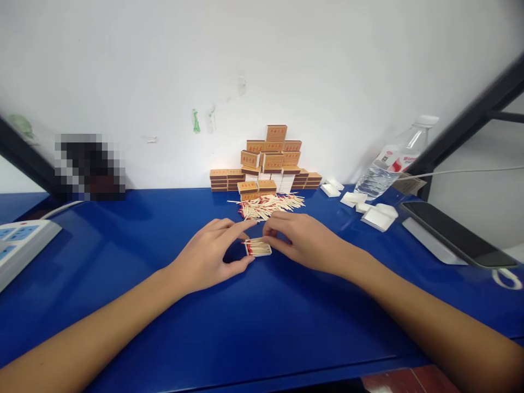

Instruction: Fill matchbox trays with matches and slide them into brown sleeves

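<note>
A small white matchbox tray (261,253) lies on the blue table, filled with red-headed matches (256,246) whose heads point left. My left hand (208,251) curves around the tray's left end, thumb at the near corner and a finger at the far corner, with the index finger stretched above it. At the tray's right end, my right hand (297,237) has thumb and fingers pinched on the plain ends of matches; its fingertips partly hide them. Just beyond both hands spreads a heap of loose matches (272,205).
Several stacked matchboxes (273,162) stand against the wall behind the heap. To the right are empty white trays (379,217), a tilted water bottle (393,158) and a phone (458,232) leaning on a white block. A power strip (24,245) sits at far left.
</note>
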`<state>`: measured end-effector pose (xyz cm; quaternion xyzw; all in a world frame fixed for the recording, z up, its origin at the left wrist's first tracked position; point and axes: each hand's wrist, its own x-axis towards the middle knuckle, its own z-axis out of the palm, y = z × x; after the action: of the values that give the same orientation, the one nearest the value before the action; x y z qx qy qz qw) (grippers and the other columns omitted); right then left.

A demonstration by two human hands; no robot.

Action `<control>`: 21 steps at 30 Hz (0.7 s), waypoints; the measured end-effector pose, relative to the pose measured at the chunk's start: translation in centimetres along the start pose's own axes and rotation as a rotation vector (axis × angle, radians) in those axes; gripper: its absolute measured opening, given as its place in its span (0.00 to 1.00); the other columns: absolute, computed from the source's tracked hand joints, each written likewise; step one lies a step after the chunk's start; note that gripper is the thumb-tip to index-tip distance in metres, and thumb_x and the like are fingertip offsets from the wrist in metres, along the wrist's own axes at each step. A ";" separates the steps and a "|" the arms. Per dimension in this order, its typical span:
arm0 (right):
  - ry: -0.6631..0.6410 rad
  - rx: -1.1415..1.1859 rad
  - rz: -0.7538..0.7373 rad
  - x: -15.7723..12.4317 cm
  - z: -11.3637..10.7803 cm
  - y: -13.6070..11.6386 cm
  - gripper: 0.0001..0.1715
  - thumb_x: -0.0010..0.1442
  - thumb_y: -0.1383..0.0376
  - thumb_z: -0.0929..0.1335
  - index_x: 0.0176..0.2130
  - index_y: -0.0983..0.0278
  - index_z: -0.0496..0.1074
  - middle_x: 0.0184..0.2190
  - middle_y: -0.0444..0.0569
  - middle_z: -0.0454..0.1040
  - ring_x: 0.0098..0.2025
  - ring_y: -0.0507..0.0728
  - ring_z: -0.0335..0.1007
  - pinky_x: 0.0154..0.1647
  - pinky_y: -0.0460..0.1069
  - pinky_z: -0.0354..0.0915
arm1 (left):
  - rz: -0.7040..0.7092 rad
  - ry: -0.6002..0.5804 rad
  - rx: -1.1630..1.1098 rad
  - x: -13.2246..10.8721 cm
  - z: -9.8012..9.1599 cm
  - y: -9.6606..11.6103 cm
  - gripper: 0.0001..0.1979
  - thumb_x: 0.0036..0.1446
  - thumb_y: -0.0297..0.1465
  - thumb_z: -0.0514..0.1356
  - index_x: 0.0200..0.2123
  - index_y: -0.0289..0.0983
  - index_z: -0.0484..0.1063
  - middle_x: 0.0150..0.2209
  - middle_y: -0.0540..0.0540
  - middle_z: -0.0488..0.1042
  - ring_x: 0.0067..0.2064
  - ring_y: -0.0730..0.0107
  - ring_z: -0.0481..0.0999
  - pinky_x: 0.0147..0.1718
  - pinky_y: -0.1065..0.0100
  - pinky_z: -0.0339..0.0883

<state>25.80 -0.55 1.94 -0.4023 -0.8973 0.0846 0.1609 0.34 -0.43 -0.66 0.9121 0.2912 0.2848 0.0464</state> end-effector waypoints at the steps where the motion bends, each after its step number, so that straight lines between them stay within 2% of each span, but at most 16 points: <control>1: 0.000 -0.001 0.013 0.0 -0.2 0.1 0.07 0.71 0.65 0.68 0.39 0.64 0.73 0.37 0.48 0.77 0.36 0.54 0.70 0.37 0.49 0.59 | 0.001 0.001 0.003 0.0 0.0 0.0 0.32 0.63 0.33 0.66 0.68 0.41 0.60 0.47 0.45 0.82 0.47 0.58 0.79 0.52 0.53 0.72; 4: -0.083 0.029 0.070 -0.2 -0.9 0.4 0.10 0.69 0.60 0.70 0.35 0.63 0.73 0.32 0.46 0.77 0.32 0.54 0.69 0.34 0.49 0.57 | 0.002 -0.004 0.005 0.0 0.0 0.0 0.31 0.64 0.34 0.65 0.67 0.41 0.61 0.47 0.44 0.81 0.47 0.58 0.79 0.50 0.53 0.72; 7: -0.154 0.074 0.077 -0.4 -1.1 0.6 0.10 0.69 0.61 0.70 0.34 0.62 0.74 0.31 0.45 0.77 0.31 0.53 0.68 0.32 0.49 0.56 | 0.001 -0.005 0.001 0.0 0.0 0.0 0.30 0.64 0.34 0.65 0.67 0.42 0.61 0.47 0.44 0.81 0.47 0.58 0.79 0.49 0.53 0.72; 14: -0.083 0.122 0.074 -0.1 -0.5 0.3 0.05 0.70 0.64 0.68 0.40 0.63 0.73 0.33 0.46 0.77 0.32 0.53 0.69 0.33 0.48 0.58 | 0.002 -0.005 -0.020 0.1 0.0 0.0 0.31 0.64 0.33 0.65 0.68 0.43 0.60 0.47 0.45 0.81 0.47 0.57 0.79 0.50 0.52 0.72; 21: -0.108 0.095 0.056 -0.2 -0.7 1.0 0.08 0.72 0.65 0.66 0.38 0.63 0.70 0.36 0.47 0.77 0.34 0.54 0.68 0.35 0.49 0.59 | 0.003 -0.008 -0.008 0.1 0.0 0.0 0.31 0.64 0.33 0.65 0.67 0.43 0.61 0.48 0.45 0.81 0.47 0.58 0.79 0.50 0.53 0.72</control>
<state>26.81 -0.04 2.26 -0.4142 -0.8879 0.1530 0.1286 0.38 -0.38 -0.65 0.9135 0.2884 0.2824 0.0507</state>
